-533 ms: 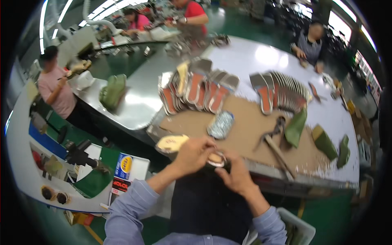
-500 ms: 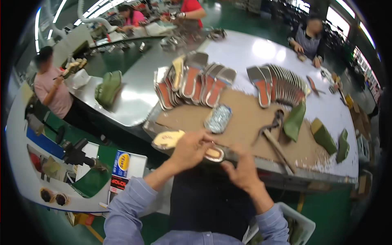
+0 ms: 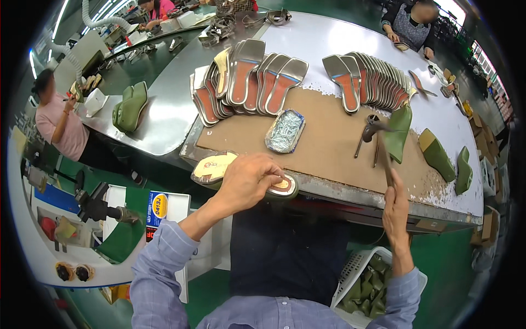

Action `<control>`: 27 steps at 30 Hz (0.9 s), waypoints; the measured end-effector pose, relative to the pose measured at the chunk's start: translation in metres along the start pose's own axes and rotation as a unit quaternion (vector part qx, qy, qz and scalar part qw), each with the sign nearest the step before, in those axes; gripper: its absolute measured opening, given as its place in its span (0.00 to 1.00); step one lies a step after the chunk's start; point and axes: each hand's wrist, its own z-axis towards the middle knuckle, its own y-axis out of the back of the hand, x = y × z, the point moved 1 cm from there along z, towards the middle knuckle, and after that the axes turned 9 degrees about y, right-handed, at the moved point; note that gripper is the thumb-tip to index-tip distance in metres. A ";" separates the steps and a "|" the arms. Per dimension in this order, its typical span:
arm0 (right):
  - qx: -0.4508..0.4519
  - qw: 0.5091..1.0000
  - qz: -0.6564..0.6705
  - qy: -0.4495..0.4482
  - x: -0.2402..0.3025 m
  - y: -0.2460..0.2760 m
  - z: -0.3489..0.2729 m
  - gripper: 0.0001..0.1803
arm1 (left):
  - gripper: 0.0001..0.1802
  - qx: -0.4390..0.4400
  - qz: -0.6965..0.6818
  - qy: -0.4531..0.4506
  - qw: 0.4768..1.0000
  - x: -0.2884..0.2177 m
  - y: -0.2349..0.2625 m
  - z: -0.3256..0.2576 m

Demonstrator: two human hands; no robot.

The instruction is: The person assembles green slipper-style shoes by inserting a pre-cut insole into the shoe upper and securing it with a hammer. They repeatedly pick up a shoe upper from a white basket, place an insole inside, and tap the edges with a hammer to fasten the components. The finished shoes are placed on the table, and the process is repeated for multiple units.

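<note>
My left hand [image 3: 247, 181] lies across a green shoe last [image 3: 295, 193] that carries an insole [image 3: 215, 164], held sole-up at the bench's front edge. Its thumb and index finger are pinched together at the heel end; whatever is between them is too small to make out. My right hand [image 3: 395, 211] is closed round the wooden handle of a hammer [image 3: 387, 159], whose dark head is raised over the bench's right part. Between the hands, farther back, sits a small tray of nails [image 3: 285, 131].
Silvery-edged insoles form a left stack [image 3: 241, 77] and a right row [image 3: 378, 79]. Green lasts [image 3: 436, 156] stand at the right, beside dark pincers [image 3: 359, 145]. A white basket [image 3: 350, 268] of green lasts is below right. Co-workers sit or stand around the far benches.
My right hand has left the heel end and taken up the hammer from the bench. My left hand stays on the last, its fingers now pinched at the heel. The view has tilted down slightly.
</note>
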 end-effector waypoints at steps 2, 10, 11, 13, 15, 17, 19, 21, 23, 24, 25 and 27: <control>-0.049 0.987 0.141 -0.051 0.018 -0.004 -0.016 0.25 | 0.03 -0.006 0.009 -0.023 1.000 0.000 -0.001 -0.001; 0.067 0.975 0.209 -0.024 0.095 0.015 -0.019 0.28 | 0.04 -0.006 0.032 -0.053 0.998 -0.001 -0.004 0.000; 0.057 0.979 0.190 0.039 0.100 0.018 -0.019 0.28 | 0.04 -0.008 0.029 -0.054 0.998 -0.001 -0.004 0.000; 0.051 0.976 0.189 0.097 0.121 0.021 -0.013 0.26 | 0.04 -0.024 -0.004 -0.051 0.998 -0.001 -0.005 -0.001; 0.067 0.971 0.182 0.138 0.140 0.022 -0.005 0.25 | 0.06 -0.033 -0.003 -0.049 0.998 -0.003 -0.003 0.000; 0.129 0.971 0.156 0.130 0.160 0.016 0.010 0.23 | 0.08 -0.032 0.028 -0.043 0.998 -0.006 0.000 -0.002; 0.172 0.967 0.167 0.081 0.165 0.020 0.016 0.24 | 0.10 -0.037 0.038 -0.043 0.998 -0.005 -0.002 -0.003; 0.139 0.968 0.192 0.087 0.165 0.017 0.012 0.22 | 0.17 0.045 0.057 -0.012 0.997 -0.002 0.004 -0.002; 0.110 0.975 0.183 0.065 0.146 0.015 -0.004 0.22 | 0.22 -0.003 0.167 -0.098 0.981 -0.009 0.021 -0.001; 0.126 0.962 0.241 -0.008 0.142 0.017 -0.008 0.24 | 0.25 -0.025 0.218 -0.141 0.965 -0.008 0.027 0.000; 0.135 0.942 0.295 -0.083 0.139 0.019 -0.011 0.25 | 0.34 0.054 0.276 -0.121 0.952 0.001 0.033 0.004; 0.124 0.895 0.376 -0.204 0.136 0.021 -0.012 0.26 | 0.35 0.115 0.243 -0.084 0.959 0.010 0.033 0.005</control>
